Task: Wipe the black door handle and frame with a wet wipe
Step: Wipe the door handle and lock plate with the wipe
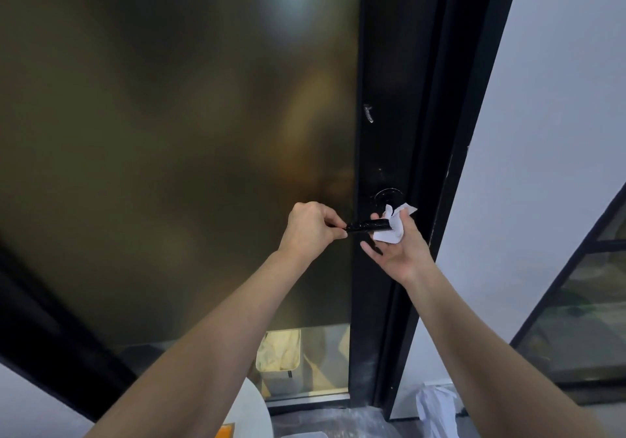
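the left hand (310, 227) pinches the free end of the black door handle (367, 225), fingers curled. the right hand (398, 246), palm up, wraps a white wipe (394, 222) around the handle near the door frame (382, 153).

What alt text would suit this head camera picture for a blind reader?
A person's left hand pinches the tip of a black door handle while the right hand holds a white wet wipe against it. The handle sits on a black frame beside frosted glass.
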Available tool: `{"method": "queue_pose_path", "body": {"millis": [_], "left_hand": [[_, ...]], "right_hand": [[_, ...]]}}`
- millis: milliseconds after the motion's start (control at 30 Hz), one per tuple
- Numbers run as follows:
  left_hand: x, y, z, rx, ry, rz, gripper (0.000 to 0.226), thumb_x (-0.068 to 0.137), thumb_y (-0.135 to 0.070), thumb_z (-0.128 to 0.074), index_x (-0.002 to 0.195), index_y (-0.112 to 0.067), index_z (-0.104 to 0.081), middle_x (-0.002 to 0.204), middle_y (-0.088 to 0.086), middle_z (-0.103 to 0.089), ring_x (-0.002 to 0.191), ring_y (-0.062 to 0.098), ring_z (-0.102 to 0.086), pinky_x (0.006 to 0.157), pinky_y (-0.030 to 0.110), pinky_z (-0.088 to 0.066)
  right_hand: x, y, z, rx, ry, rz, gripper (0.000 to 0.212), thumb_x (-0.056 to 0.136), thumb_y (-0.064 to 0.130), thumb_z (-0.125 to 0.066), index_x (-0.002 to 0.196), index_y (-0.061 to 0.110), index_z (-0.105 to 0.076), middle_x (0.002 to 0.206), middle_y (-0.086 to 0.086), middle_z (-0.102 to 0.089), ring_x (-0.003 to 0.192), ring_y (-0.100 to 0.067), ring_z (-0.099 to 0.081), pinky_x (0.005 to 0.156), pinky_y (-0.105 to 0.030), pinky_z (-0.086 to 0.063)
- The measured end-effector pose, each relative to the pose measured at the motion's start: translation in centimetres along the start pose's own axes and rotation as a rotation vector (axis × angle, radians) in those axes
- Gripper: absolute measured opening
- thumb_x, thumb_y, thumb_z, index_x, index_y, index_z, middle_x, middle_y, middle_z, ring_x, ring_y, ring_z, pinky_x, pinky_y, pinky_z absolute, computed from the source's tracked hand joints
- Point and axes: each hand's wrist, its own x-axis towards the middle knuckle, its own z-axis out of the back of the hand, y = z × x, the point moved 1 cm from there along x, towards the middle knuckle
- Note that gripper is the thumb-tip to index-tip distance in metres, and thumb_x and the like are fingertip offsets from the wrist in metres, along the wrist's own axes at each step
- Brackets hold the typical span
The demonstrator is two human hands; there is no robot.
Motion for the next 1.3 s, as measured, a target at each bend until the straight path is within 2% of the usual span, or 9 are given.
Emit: {"method": "queue_pose_path", "body": {"millis": [167,333,433,567,667,767,933,1167,1300], "left_hand": [[0.2,-0.1,0.2,-0.011,0.014,0.014,0.012,0.072,-0.016,-0.079,0.083,-0.012,-0.077,0.086,0.000,-0.070,0.078,0.008,-0.059,0.082,0.024,-0.050],[0.3,-0.2,0.4,-0.016,0.032,0.023,0.012,0.071,-0.016,-0.079,0.083,-0.013,-0.077,0.080,-0.002,-0.069,0.074,0.007,-0.057,0.080,0.023,-0.050],[0.3,-0.1,0.6,-0.033,0.033,0.044,0.015,0.070,-0.017,-0.080,0.084,-0.013,-0.077,0.083,-0.001,-0.070,0.078,0.006,-0.058,0.079,0.019,-0.046],[0.5,0.2,0.9,-0.076,0.047,0.063,0.017,0.067,-0.017,-0.083,0.082,-0.013,-0.077,0.080,0.000,-0.071,0.077,0.007,-0.062,0.075,0.017,-0.048],[0.5,0.5,1.2,-0.099,0.072,0.054,0.018,0.067,-0.016,-0.083,0.084,-0.013,-0.077,0.081,-0.001,-0.072,0.075,0.004,-0.061,0.069,0.008,-0.044],[0.6,0.7,1.5,-0.144,0.090,0.060,0.018,0.068,-0.014,-0.082,0.085,-0.014,-0.077,0.080,-0.002,-0.071,0.074,0.002,-0.061,0.067,0.005,-0.043],[0.9,0.8,1.8,-0.190,0.086,0.077,0.023,0.066,-0.011,-0.083,0.088,-0.013,-0.077,0.073,-0.007,-0.066,0.068,-0.002,-0.058,0.063,0.003,-0.042],[1.3,1.9,2.9,-0.305,0.144,0.089,0.020,0.077,-0.001,-0.071,0.096,-0.009,-0.074,0.091,0.002,-0.072,0.087,0.009,-0.067,0.083,0.020,-0.052],[1.3,2.3,2.8,-0.393,0.131,0.150,0.023,0.078,0.006,-0.067,0.095,-0.007,-0.073,0.090,0.005,-0.071,0.090,0.014,-0.068,0.089,0.027,-0.053]], "right_hand": [[-0.2,1.5,0.3,-0.054,0.060,-0.032,0.034,0.098,0.042,-0.037,0.108,0.018,-0.059,0.099,0.001,-0.066,0.105,-0.018,-0.060,0.108,-0.044,-0.035],[0.0,0.1,-1.1,0.195,-0.046,0.005,0.044,0.099,0.045,-0.030,0.127,0.017,-0.050,0.099,0.001,-0.066,0.107,-0.020,-0.059,0.111,-0.044,-0.032],[-0.6,-1.6,-1.6,0.151,-0.074,0.069,0.046,0.098,0.047,-0.028,0.131,0.021,-0.048,0.110,0.006,-0.065,0.122,-0.018,-0.052,0.109,-0.042,-0.028],[-1.1,-3.5,-2.2,0.033,-0.143,0.051,0.038,0.099,0.030,-0.042,0.133,0.015,-0.047,0.137,-0.004,-0.052,0.131,-0.019,-0.044,0.106,-0.040,-0.033],[-1.0,-4.0,-2.2,-0.096,-0.164,0.024,0.032,0.096,0.029,-0.049,0.125,0.016,-0.052,0.134,-0.004,-0.054,0.127,-0.019,-0.047,0.098,-0.038,-0.039],[-0.8,-2.5,-1.5,-0.009,-0.212,0.048,0.041,0.093,0.031,-0.054,0.129,0.014,-0.051,0.128,-0.006,-0.059,0.123,-0.019,-0.052,0.089,-0.035,-0.040],[-0.8,-3.2,-2.6,0.028,-0.192,0.029,0.044,0.090,0.033,-0.057,0.130,0.013,-0.051,0.119,-0.004,-0.060,0.121,-0.019,-0.052,0.092,-0.035,-0.040],[-0.7,-5.5,-4.8,-0.242,-0.144,-0.069,0.043,0.086,0.026,-0.065,0.125,0.014,-0.055,0.114,-0.004,-0.064,0.110,-0.017,-0.057,0.093,-0.039,-0.040],[-0.8,-4.3,-4.7,-0.026,-0.218,0.018,0.040,0.088,0.028,-0.062,0.124,0.012,-0.053,0.122,-0.006,-0.062,0.110,-0.017,-0.057,0.096,-0.037,-0.040]]}}
